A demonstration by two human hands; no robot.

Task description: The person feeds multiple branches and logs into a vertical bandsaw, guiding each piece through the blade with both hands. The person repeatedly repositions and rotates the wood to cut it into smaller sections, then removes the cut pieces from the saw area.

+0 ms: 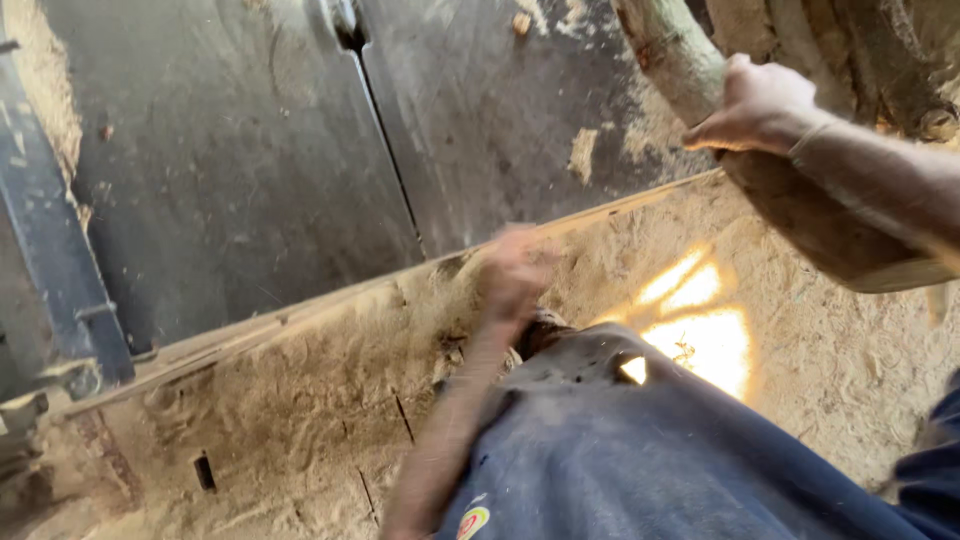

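A: Sawdust coats the floor (pixel 800 350) under a person in dark blue cloth. Footing looks loose, so a slip with the log (pixel 790 190) raised is the risk I'd note.

B: Grip?

A: Right hand (pixel 757 105) wraps the log from above, fingers closed on it, upper right, slanting over the floor. One-handed hold; I judge the heavy cut end could swing down.

B: Left hand (pixel 515 270)?

A: Blurred, near the plank (pixel 300 315) edging the dark metal plates (pixel 240 170). Can't tell its fingers.

B: Log itself?

A: Round, brown, rough bark, pale patches.
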